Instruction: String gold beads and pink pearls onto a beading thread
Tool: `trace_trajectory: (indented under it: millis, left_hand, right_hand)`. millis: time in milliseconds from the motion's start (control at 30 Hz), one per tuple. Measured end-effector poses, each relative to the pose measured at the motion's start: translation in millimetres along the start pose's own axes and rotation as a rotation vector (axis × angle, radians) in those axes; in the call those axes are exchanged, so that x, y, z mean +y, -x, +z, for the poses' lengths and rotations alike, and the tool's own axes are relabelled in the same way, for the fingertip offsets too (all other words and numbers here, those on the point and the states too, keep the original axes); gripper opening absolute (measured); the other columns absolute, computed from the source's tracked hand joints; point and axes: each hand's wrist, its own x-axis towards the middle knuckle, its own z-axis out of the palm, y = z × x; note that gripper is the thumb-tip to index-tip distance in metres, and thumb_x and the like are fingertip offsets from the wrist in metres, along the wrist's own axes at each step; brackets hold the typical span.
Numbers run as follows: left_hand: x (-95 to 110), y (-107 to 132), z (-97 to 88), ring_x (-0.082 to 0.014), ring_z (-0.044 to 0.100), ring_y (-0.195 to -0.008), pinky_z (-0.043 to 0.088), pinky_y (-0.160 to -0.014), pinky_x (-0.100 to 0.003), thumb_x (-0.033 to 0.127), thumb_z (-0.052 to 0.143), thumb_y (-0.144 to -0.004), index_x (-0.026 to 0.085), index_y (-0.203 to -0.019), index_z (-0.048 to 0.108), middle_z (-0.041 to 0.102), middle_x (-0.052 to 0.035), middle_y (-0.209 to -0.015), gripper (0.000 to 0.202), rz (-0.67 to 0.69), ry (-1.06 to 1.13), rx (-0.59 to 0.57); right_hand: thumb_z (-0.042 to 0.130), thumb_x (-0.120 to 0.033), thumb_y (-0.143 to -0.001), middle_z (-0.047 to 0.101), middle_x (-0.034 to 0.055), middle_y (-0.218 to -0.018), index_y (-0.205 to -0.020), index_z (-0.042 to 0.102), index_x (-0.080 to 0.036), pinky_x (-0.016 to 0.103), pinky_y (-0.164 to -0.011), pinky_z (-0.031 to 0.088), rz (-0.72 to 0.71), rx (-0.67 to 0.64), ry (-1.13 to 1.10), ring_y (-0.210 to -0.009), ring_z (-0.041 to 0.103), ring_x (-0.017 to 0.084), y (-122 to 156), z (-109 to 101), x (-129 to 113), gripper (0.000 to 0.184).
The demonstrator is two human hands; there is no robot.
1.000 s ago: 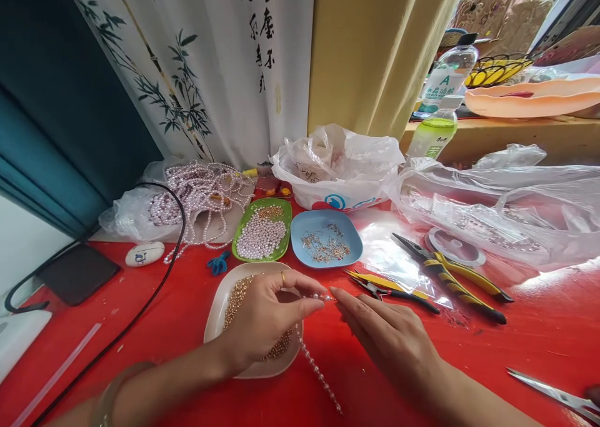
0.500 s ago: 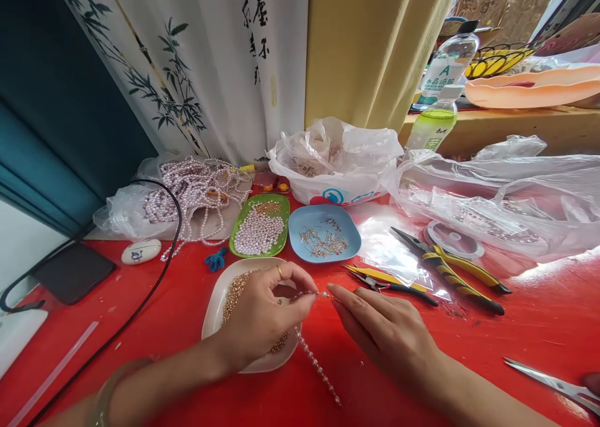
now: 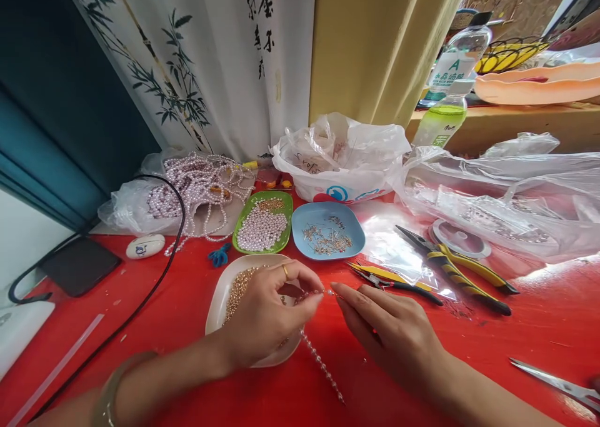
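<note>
I am pinching the top of the bead strand (image 3: 323, 364) between the thumb and fingers of my left hand (image 3: 262, 317), over the white dish (image 3: 220, 299). The strand is trailing down and right across the red table (image 3: 164, 327). My right hand (image 3: 394, 336) is reaching in from the right, fingers together, tips touching that pinched end.

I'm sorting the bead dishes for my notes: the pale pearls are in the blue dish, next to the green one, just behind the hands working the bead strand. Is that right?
Not quite. The head view shows the pale pearls in the green dish; the blue dish beside it holds small metal pins. Both sit just behind the left hand and right hand, which meet at the bead strand.
</note>
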Motion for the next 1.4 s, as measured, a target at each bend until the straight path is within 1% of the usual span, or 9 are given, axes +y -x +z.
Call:
trace_trajectory:
  millis: [200,333,533,667,833,967,1067,1233,1400]
  left_hand:
    - [-2.6,-0.7,0.3,-0.0134,0.056,-0.071,0.047,-0.063,-0.024,0.018,0.055,-0.073,0.018,-0.071,0.057,0.06,-0.0008,-0.074,0.003,-0.008,0.026,0.012]
    - [-3.3,-0.3,0.6,-0.0134,0.057,-0.072,0.047,-0.063,-0.024,0.018,0.054,-0.073,0.018,-0.072,0.057,0.06,-0.0008,-0.074,0.003,-0.018,0.031,0.02]
    - [-3.7,-0.6,0.2,-0.013,0.057,-0.072,0.047,-0.063,-0.023,0.019,0.054,-0.074,0.019,-0.078,0.06,0.061,-0.0011,-0.078,0.007,0.002,0.031,0.009]
    - [-3.9,-1.2,-0.3,-0.0134,0.056,-0.071,0.046,-0.061,-0.023,0.019,0.055,-0.073,0.018,-0.075,0.062,0.061,-0.0016,-0.075,0.007,0.031,-0.005,0.015]
    - [-5.6,-1.3,-0.4,-0.014,0.055,-0.072,0.046,-0.064,-0.025,0.019,0.056,-0.073,0.019,-0.074,0.062,0.06,-0.0016,-0.076,0.006,0.039,-0.072,0.026]
    - [-6.6,-0.7,0.0,-0.0143,0.054,-0.073,0.046,-0.065,-0.026,0.018,0.056,-0.072,0.019,-0.072,0.06,0.058,-0.0019,-0.078,0.004,0.019,-0.105,0.044]
    - [-6.8,-0.8,-0.2,-0.014,0.054,-0.071,0.045,-0.064,-0.026,0.018,0.056,-0.072,0.019,-0.073,0.06,0.058,-0.0019,-0.078,0.004,0.018,-0.107,0.036]
    - [-7.3,-1.9,-0.6,-0.0137,0.054,-0.07,0.044,-0.062,-0.025,0.017,0.057,-0.072,0.019,-0.072,0.061,0.058,-0.0017,-0.076,0.005,0.065,-0.109,0.03]
    - [-6.8,-1.3,-0.3,-0.0147,0.053,-0.071,0.043,-0.061,-0.026,0.016,0.058,-0.072,0.019,-0.072,0.063,0.058,-0.0022,-0.073,0.006,0.09,-0.125,0.032]
  right_hand:
    - [0.041,-0.014,-0.086,0.06,0.0039,-0.053,-0.09,0.062,-0.008,0.021,-0.039,0.038,-0.013,-0.012,-0.023,-0.042,0.051,0.01,-0.3,0.1,0.7,0.022]
    - [0.041,-0.015,-0.086,0.06,0.0036,-0.054,-0.091,0.062,-0.009,0.02,-0.039,0.039,-0.001,-0.022,-0.034,-0.043,0.051,0.01,-0.3,-0.8,0.2,0.023]
    - [0.041,-0.014,-0.085,0.059,0.0026,-0.053,-0.093,0.062,-0.01,0.021,-0.038,0.037,0.008,-0.029,-0.064,-0.041,0.049,0.01,0.6,-1.2,0.2,0.023]
    - [0.043,-0.014,-0.083,0.06,0.0028,-0.054,-0.089,0.063,-0.011,0.021,-0.038,0.038,0.094,-0.037,-0.182,-0.041,0.049,0.01,-1.2,-2.4,-0.9,0.021]
    - [0.047,-0.016,-0.08,0.065,0.0019,-0.059,-0.082,0.064,-0.015,0.019,-0.041,0.041,0.281,-0.09,-0.38,-0.045,0.054,0.009,-5.8,-6.2,-3.1,0.017]
    - [0.047,-0.018,-0.08,0.062,-0.0002,-0.052,-0.073,0.065,-0.015,0.017,-0.039,0.038,0.374,-0.143,-0.438,-0.043,0.051,0.009,-9.3,-9.2,-4.1,0.019]
    - [0.046,-0.02,-0.081,0.061,-0.0005,-0.05,-0.071,0.065,-0.015,0.018,-0.038,0.036,0.392,-0.151,-0.435,-0.041,0.048,0.008,-9.6,-9.1,-4.2,0.022]
    - [0.047,-0.018,-0.081,0.062,0.0005,-0.053,-0.073,0.065,-0.015,0.018,-0.039,0.036,0.397,-0.146,-0.432,-0.043,0.05,0.009,-6.7,-6.0,-4.1,0.02]
    - [0.048,-0.018,-0.081,0.061,0.0005,-0.053,-0.075,0.065,-0.015,0.019,-0.041,0.036,0.389,-0.15,-0.452,-0.044,0.048,0.009,-5.9,-5.4,-4.8,0.019]
